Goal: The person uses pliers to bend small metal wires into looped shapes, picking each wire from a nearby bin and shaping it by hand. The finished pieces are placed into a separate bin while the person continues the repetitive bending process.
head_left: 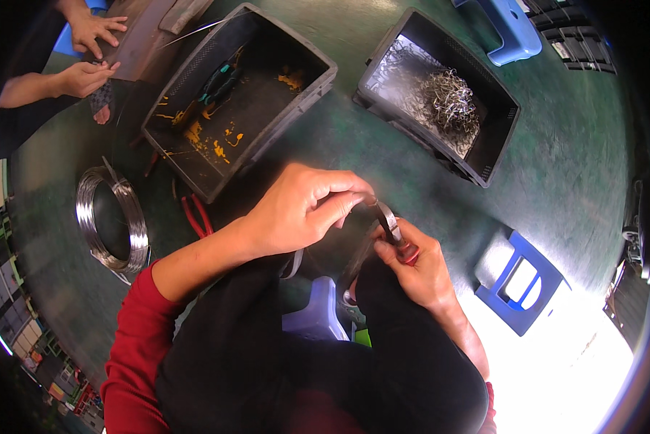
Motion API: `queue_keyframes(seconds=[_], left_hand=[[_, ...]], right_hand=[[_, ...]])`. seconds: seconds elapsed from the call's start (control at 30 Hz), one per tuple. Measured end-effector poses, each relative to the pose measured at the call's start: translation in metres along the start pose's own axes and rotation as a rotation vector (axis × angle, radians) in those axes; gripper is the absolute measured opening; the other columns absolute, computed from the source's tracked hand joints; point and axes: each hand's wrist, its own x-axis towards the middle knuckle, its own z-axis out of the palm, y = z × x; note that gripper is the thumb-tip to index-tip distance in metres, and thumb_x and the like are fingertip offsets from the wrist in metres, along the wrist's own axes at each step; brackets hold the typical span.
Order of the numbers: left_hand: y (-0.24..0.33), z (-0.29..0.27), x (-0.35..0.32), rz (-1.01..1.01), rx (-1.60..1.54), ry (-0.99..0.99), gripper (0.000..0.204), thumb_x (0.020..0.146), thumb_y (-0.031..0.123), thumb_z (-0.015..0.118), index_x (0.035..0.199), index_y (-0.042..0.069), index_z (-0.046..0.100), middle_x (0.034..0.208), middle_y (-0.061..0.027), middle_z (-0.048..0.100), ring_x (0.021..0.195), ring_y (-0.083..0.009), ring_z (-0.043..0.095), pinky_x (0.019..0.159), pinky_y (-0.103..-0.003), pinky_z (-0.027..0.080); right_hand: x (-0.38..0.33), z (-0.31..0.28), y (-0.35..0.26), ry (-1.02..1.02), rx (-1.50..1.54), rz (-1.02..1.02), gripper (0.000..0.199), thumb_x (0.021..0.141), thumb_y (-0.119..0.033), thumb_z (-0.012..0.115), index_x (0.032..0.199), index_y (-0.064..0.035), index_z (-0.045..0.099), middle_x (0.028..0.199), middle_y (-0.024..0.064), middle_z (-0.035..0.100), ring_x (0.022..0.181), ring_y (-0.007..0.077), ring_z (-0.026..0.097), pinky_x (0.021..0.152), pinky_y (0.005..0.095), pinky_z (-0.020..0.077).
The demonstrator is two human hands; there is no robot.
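Sitting low on a small stool, the person works over their lap with both hands close together. The left hand [303, 210] is curled shut around a thin strip of steel wire [294, 264], pinching it near the tool so the piece stays steady; the loose end droops below the wrist. The right hand [415, 267] is clamped on red-handled pliers [391, 230], whose jaws meet the wire just beside the left fingertips, a grip that looks meant for bending or cutting, though the jaws are too small to read. On the green floor [571, 166] a coil of steel wire [112, 220] lies at the person's left, near enough to draw from. Ahead stand two dark plastic crates: one [195, 181] holding yellow scraps and a green-handled tool, the other [509, 119] heaped with tangled wire offcuts [448, 101]. Spare red pliers [197, 215] lie on the floor between coil and crate. A blue stool [520, 278] stands to the right. Another person's hands [86, 50] work at the upper left.
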Motion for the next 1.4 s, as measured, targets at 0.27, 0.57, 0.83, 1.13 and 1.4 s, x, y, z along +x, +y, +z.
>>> queue_keyframes(seconds=[0.27, 0.57, 0.83, 1.13, 1.4], left_hand=[[0.006, 0.009, 0.000, -0.034, 0.019, 0.055, 0.016, 0.094, 0.004, 0.055, 0.100, -0.004, 0.067, 0.066, -0.0062, 0.062, 0.059, -0.0091, 0.059, 0.056, -0.025, 0.046], [0.002, 0.010, -0.004, -0.056, 0.016, 0.080, 0.017, 0.094, 0.005, 0.054, 0.100, -0.005, 0.067, 0.067, -0.0065, 0.063, 0.060, -0.0093, 0.060, 0.056, -0.025, 0.046], [0.009, 0.009, -0.005, -0.091, 0.005, 0.084, 0.018, 0.095, 0.006, 0.054, 0.102, -0.004, 0.067, 0.067, -0.0055, 0.063, 0.060, -0.0082, 0.060, 0.056, -0.024, 0.046], [0.000, -0.001, 0.009, -0.205, -0.118, 0.141, 0.022, 0.097, 0.015, 0.057, 0.106, -0.001, 0.068, 0.094, -0.0068, 0.070, 0.079, -0.0122, 0.067, 0.068, -0.023, 0.052], [-0.020, -0.016, 0.016, -0.387, -0.663, 0.215, 0.023, 0.094, 0.018, 0.064, 0.109, 0.002, 0.070, 0.094, -0.0024, 0.068, 0.081, -0.0082, 0.060, 0.069, -0.025, 0.051]], right_hand=[[0.004, -0.002, 0.005, 0.114, -0.092, -0.089, 0.020, 0.084, -0.012, 0.071, 0.101, -0.0047, 0.064, 0.084, 0.0109, 0.067, 0.079, 0.0268, 0.064, 0.074, 0.0347, 0.0488], [0.005, -0.002, 0.006, 0.116, -0.131, -0.071, 0.021, 0.083, -0.010, 0.072, 0.101, -0.0035, 0.064, 0.082, 0.0118, 0.066, 0.077, 0.0277, 0.063, 0.073, 0.0361, 0.0483], [0.007, 0.001, 0.006, 0.164, -0.144, -0.106, 0.022, 0.083, -0.008, 0.072, 0.102, -0.0032, 0.063, 0.079, 0.0109, 0.064, 0.073, 0.0248, 0.062, 0.070, 0.0343, 0.0479], [0.010, -0.016, -0.006, 0.003, 0.014, 0.054, 0.027, 0.089, -0.019, 0.068, 0.112, -0.0037, 0.064, 0.089, 0.0091, 0.068, 0.084, 0.0184, 0.064, 0.080, 0.0312, 0.0492], [0.025, -0.012, -0.002, -0.045, 0.007, 0.025, 0.031, 0.091, -0.025, 0.067, 0.112, -0.0024, 0.063, 0.091, 0.0110, 0.068, 0.088, 0.0198, 0.065, 0.083, 0.0328, 0.0489]])
